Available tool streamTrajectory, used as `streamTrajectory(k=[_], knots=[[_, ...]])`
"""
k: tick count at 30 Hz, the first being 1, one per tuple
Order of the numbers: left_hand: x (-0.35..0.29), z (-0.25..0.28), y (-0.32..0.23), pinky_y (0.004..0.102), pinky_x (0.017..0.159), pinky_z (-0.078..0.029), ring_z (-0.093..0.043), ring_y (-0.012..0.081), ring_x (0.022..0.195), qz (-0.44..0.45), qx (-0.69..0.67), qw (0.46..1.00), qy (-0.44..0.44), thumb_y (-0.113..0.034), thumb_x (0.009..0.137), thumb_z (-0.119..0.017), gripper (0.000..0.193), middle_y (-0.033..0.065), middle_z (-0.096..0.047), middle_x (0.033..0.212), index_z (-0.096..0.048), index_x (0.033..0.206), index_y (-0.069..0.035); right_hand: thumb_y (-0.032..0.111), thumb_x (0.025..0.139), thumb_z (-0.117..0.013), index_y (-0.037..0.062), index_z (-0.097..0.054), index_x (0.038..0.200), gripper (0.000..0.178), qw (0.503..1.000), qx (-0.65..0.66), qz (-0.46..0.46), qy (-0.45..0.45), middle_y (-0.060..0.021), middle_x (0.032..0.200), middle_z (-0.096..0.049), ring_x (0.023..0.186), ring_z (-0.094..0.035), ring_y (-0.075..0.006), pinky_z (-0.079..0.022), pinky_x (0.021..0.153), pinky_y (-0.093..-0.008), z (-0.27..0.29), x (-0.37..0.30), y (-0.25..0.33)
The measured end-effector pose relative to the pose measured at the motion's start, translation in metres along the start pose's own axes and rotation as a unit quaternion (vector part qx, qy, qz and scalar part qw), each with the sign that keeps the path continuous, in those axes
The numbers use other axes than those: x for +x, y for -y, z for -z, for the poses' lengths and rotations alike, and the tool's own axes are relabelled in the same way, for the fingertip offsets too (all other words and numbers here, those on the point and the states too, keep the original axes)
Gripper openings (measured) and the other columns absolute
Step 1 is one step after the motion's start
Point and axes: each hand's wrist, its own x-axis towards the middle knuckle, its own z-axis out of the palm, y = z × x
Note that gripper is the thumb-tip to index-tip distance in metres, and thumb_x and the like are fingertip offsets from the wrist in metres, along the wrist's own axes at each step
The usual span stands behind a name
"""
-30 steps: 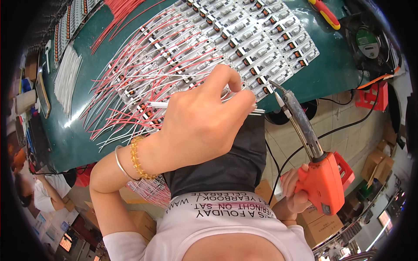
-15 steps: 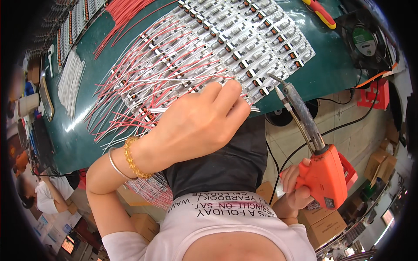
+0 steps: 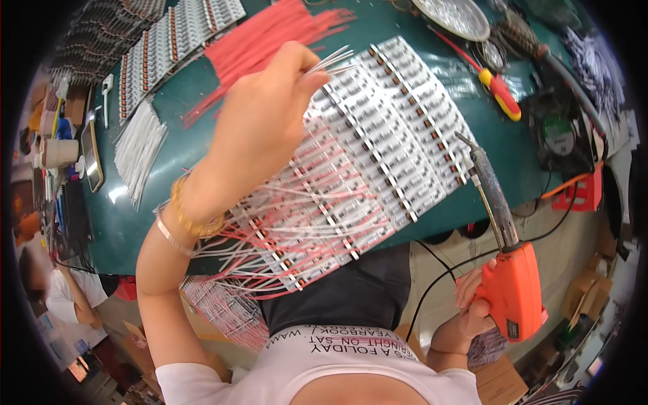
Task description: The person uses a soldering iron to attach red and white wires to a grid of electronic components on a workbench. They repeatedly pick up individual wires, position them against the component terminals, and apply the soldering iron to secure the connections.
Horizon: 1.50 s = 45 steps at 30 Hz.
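My left hand (image 3: 260, 118) is closed in a pinch on several thin white wires (image 3: 335, 62), whose ends stick out to the right of the fingers. It hovers by the far left edge of a panel of small white circuit boards (image 3: 378, 128). Red and white wires (image 3: 304, 196) trail leftward over the panel's nearer left part. Off the table's near right side, my right hand (image 3: 476, 297) grips an orange soldering gun (image 3: 518, 290). The gun's bent dark tip (image 3: 469, 143) points up beside the panel's right edge.
Red wires (image 3: 253, 44) lie in a pile at the back, white wires (image 3: 138, 148) at the left. A phone (image 3: 91, 155), a red-yellow screwdriver (image 3: 501, 94), a dish (image 3: 459, 17) and a fan (image 3: 557, 128) stand about. Another person (image 3: 71, 290) sits at far left.
My left hand has risen from the panel's near edge to its far left side, with white wires in its fingers. The view has shifted. The right hand still holds the soldering gun.
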Motion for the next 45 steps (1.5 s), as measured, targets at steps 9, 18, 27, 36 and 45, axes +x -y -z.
streamTrajectory(k=[9,18,27,36,45], knots=[[0.051,-0.036,0.051,0.0290,0.062,-0.044,-0.054,0.0115,0.065,0.083,-0.098,0.991,0.038,-0.019,0.091,-0.063,0.023,0.0063,-0.060,0.069,-0.059,0.083,0.002,0.051,0.088,-0.063,-0.0156,-0.039,0.126,0.080,0.987,-0.100,-0.055,-0.113,0.0001,0.050,-0.044,0.039,-0.041,-0.0094,-0.037,0.041,-0.0230,-0.016,0.062,-0.029],[0.045,-0.040,0.047,0.0407,0.055,-0.045,-0.060,0.0289,0.058,0.088,-0.072,0.992,0.052,-0.019,0.087,-0.062,0.021,0.0155,-0.062,0.065,-0.060,0.079,0.000,0.049,0.089,-0.061,-0.0154,-0.045,0.118,0.072,0.992,-0.009,-0.118,-0.034,-0.0008,0.051,-0.044,0.039,-0.040,-0.0085,-0.036,0.039,-0.0234,-0.064,0.115,0.005],[0.044,-0.042,0.048,0.0385,0.053,-0.045,-0.061,0.0283,0.057,0.062,-0.031,0.997,0.037,-0.018,0.087,-0.063,0.020,0.0149,-0.062,0.066,-0.058,0.078,0.000,0.048,0.087,-0.065,-0.0153,-0.047,0.115,0.071,0.989,-0.095,-0.112,-0.024,-0.0013,0.052,-0.045,0.039,-0.040,-0.0093,-0.037,0.040,-0.0242,-0.050,0.105,-0.007],[0.044,-0.042,0.046,0.0356,0.056,-0.047,-0.063,0.0272,0.060,0.071,-0.033,0.996,0.044,-0.017,0.088,-0.063,0.020,0.0160,-0.064,0.071,-0.059,0.079,0.001,0.047,0.085,-0.068,-0.0142,-0.046,0.118,0.073,0.994,-0.080,-0.066,-0.030,-0.0004,0.052,-0.045,0.039,-0.041,-0.0077,-0.037,0.039,-0.0225,-0.051,0.101,-0.008],[0.044,-0.044,0.045,0.0410,0.054,-0.046,-0.061,0.0316,0.059,0.053,-0.041,0.997,0.029,-0.018,0.087,-0.063,0.019,0.0162,-0.063,0.069,-0.058,0.079,-0.001,0.031,0.082,-0.070,-0.0080,-0.049,0.120,0.058,0.990,-0.085,-0.111,-0.012,-0.0009,0.066,-0.051,0.050,-0.046,-0.0088,-0.040,0.049,-0.0241,-0.049,0.100,-0.006]])
